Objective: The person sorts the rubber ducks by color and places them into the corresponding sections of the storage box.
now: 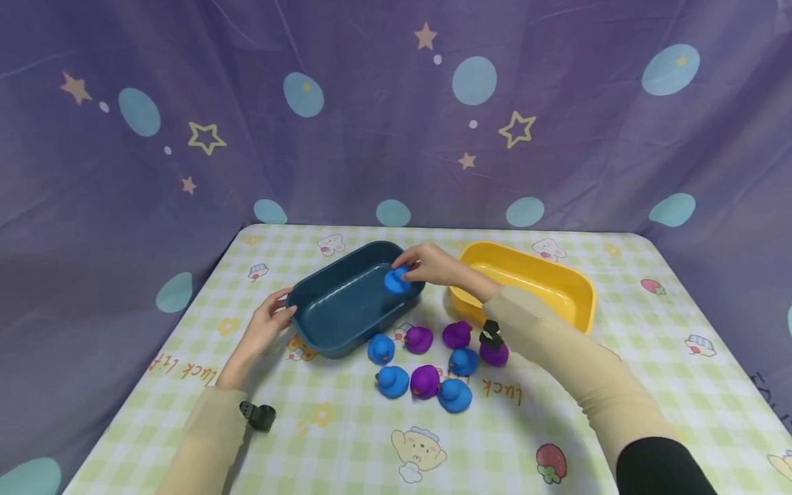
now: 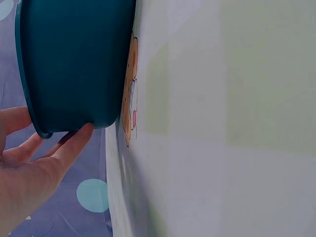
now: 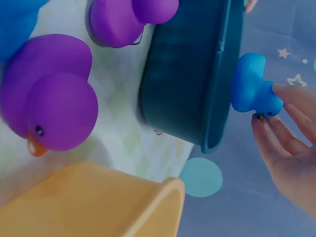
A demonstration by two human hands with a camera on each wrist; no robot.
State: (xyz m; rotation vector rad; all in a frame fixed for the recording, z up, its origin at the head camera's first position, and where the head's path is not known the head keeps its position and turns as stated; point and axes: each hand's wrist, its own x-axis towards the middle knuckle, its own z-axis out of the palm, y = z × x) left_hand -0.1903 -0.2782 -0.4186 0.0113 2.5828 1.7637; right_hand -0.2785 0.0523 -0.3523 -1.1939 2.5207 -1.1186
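My right hand [image 1: 430,264] pinches a blue rubber duck [image 1: 396,280] by its head. In the head view this duck overlaps the right end of a dark teal basin [image 1: 343,302]; the right wrist view shows it level with the rim, head toward the fingers [image 3: 266,140]. At the basin's left end my left hand [image 1: 262,326] grips the rim, a fingertip against the outer wall in the left wrist view. Before the basin lie several blue ducks [image 1: 392,381] and several purple ducks [image 1: 425,381].
A yellow basin [image 1: 584,306] stands to the right, partly behind my right forearm. One purple duck [image 1: 493,353] is partly covered by the dark wrist camera [image 1: 491,335]. The checked tablecloth [image 1: 346,447] ends at a purple curtain [image 1: 371,151] behind.
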